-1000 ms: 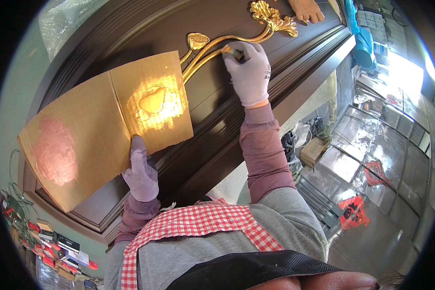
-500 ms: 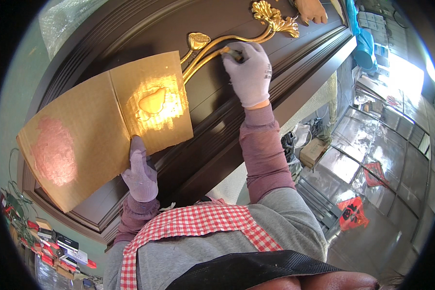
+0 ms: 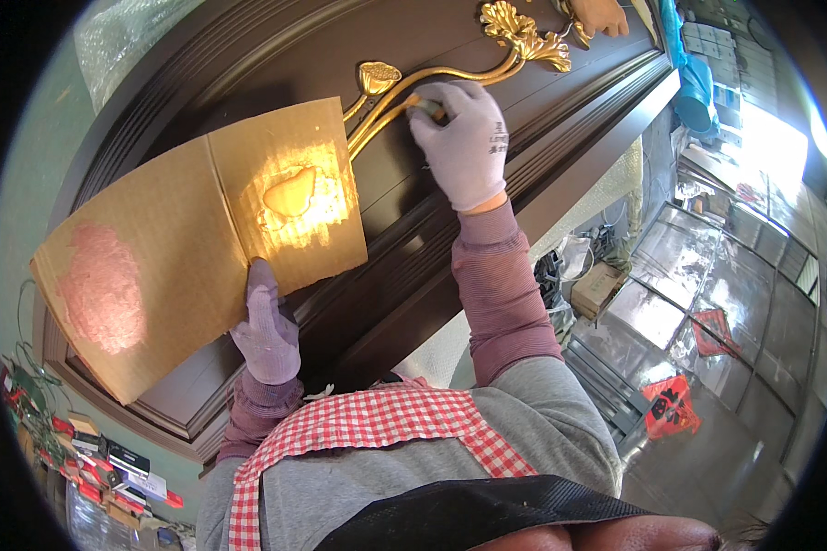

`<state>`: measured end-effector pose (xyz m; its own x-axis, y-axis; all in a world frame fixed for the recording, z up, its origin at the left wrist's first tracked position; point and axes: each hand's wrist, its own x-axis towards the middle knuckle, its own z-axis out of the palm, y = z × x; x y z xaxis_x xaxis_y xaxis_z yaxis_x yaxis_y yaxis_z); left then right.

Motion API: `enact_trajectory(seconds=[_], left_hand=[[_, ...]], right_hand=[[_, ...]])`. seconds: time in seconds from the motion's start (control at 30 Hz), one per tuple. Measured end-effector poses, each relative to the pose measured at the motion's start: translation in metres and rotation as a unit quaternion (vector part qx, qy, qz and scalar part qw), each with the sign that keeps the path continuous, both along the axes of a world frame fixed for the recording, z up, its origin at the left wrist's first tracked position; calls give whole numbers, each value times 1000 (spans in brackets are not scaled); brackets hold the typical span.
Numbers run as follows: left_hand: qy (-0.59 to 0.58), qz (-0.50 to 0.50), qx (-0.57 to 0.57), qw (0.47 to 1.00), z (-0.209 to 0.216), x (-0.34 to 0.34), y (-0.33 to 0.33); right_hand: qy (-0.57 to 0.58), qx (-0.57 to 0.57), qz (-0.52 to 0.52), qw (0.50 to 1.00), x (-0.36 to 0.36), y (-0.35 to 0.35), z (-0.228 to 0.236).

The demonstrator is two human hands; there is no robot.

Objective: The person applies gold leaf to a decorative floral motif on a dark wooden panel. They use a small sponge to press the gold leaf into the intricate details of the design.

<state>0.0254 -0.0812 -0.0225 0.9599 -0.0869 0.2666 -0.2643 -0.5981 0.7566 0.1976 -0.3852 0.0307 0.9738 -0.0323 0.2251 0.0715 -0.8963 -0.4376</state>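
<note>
My gloved left hand (image 3: 268,335) grips the lower edge of a folded piece of cardboard (image 3: 188,184), its thumb on the face and its other fingers hidden behind. A glossy puddle of gold paint (image 3: 289,191) lies on the right part of the cardboard, and a coppery pink patch (image 3: 106,289) covers the left. Closed in my gloved right hand (image 3: 464,142) is a small paintbrush (image 3: 429,107), mostly hidden by the fingers. Its tip meets the gold carved stems (image 3: 386,115) on a dark brown panel (image 3: 413,197).
Another person's bare hand (image 3: 602,16) is at the panel's far right, beside gold carved leaves (image 3: 524,39). A gold seed pod (image 3: 379,78) stands out above the stems. A cardboard box (image 3: 599,288) and red cloths (image 3: 671,406) lie on the floor to the right.
My right hand has moved slightly left and down along the gold stems with the brush. The other person's hand has shifted a little. My left hand and the cardboard stay put.
</note>
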Motion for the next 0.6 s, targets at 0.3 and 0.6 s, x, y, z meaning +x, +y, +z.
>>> enact_trajectory(seconds=[0.3,0.6], left_hand=[[24,-3,16,1000,0,-2,4],[36,-4,50,998,0,-4,3]], right_hand=[[-7,-13,4,1000,2,2,0],[-30,24,-172,984,8,-55,-1]])
